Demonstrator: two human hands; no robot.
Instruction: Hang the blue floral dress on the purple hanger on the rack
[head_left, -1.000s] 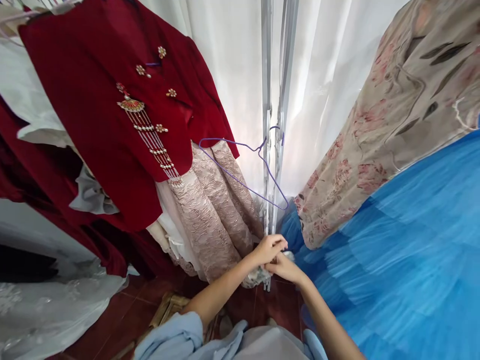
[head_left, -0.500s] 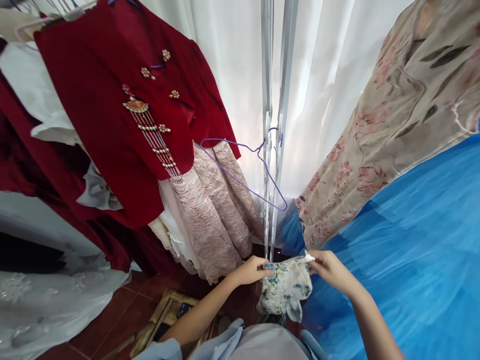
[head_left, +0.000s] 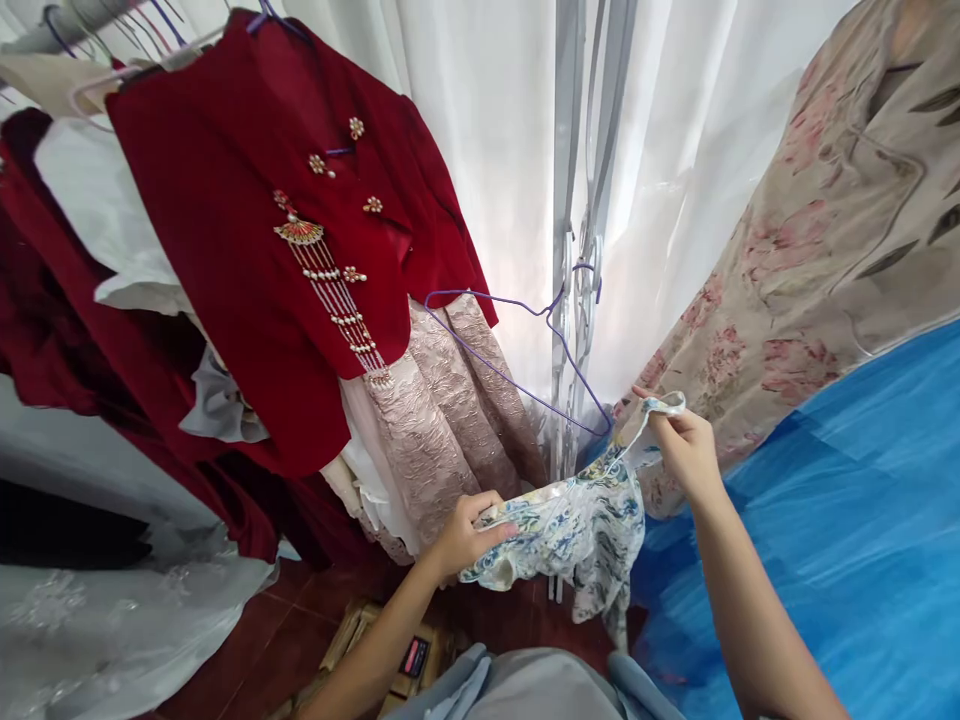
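Note:
A floral garment (head_left: 562,525) in white, blue and yellow is stretched between my two hands; its exact kind is not clear. My left hand (head_left: 469,535) pinches its left edge, thumb on top. At the other end, my right hand (head_left: 682,445) is raised higher and closed on a thin strap of the garment. The lower part of the cloth hangs loose in folds. Just above it, a purple wire hanger (head_left: 517,385) hangs bare from a grey metal stand (head_left: 574,210).
On the left a rack rail (head_left: 71,22) carries a red jacket (head_left: 247,240) with beaded brooches over a pink brocade skirt (head_left: 442,420). A beige floral dress (head_left: 795,270) and blue tulle (head_left: 840,510) fill the right. A wooden stool (head_left: 360,625) stands low, with a dark phone-like object (head_left: 414,657) on it.
My right hand has risen, drawing the strap up and right. My left hand has moved slightly left, so the garment, bunched before, is now spread wider. The view has shifted a little.

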